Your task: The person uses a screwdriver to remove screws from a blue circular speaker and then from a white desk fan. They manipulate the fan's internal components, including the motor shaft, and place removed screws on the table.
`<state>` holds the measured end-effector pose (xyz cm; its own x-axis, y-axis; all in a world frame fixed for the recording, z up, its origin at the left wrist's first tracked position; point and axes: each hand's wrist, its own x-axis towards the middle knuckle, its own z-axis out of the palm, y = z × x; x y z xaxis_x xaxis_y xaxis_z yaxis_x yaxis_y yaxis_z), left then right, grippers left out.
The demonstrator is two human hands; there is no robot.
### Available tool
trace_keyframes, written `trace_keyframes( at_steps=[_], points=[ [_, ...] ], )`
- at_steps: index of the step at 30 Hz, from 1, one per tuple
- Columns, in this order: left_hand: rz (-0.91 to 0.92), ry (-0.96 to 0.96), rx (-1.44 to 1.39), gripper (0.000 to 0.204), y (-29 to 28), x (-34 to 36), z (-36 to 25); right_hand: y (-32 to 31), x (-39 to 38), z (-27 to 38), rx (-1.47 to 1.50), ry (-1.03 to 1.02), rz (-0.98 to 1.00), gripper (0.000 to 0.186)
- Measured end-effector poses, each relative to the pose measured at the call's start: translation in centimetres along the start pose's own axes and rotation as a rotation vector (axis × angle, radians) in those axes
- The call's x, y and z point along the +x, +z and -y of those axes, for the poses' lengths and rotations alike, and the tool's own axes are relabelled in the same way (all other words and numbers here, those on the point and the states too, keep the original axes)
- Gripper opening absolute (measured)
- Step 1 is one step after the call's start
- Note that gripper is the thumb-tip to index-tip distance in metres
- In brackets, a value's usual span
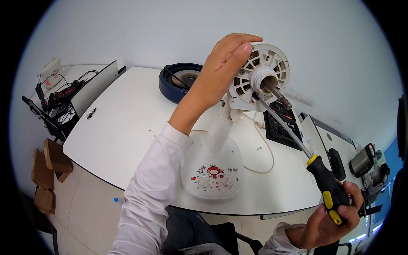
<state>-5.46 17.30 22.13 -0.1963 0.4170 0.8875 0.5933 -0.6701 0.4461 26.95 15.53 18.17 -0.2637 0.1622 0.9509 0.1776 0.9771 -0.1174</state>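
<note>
A white electric fan stands on the table, its blades and grille off, so the round motor housing and its metal shaft are bare. My left hand is wrapped over the top and back of that housing. In my right hand is a screwdriver with a black and yellow handle. Its long shank slants up to the left, and the tip meets the housing's lower front, just below the threaded collar. Whether the tip sits in a screw is hidden. The fan's base carries two dials and cartoon figures.
Behind my left arm lies a round dark blue appliance. A black tool case and the fan's pale cord are at the right. Cables and a divider panel stand far left; cardboard boxes are on the floor. A metal kettle stands far right.
</note>
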Motion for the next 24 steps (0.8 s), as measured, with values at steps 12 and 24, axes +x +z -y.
trace_keyframes(
  at_steps=[12,24],
  points=[
    [-0.017,-0.010,-0.001,0.055,0.1,0.0,0.2,0.8,0.1,-0.8,0.085,-0.082,-0.026,0.033],
    [-0.051,0.035,-0.147,0.044,0.6,-0.1,-0.1,1.2,0.2,-0.2,-0.211,0.016,-0.306,0.049]
  ],
)
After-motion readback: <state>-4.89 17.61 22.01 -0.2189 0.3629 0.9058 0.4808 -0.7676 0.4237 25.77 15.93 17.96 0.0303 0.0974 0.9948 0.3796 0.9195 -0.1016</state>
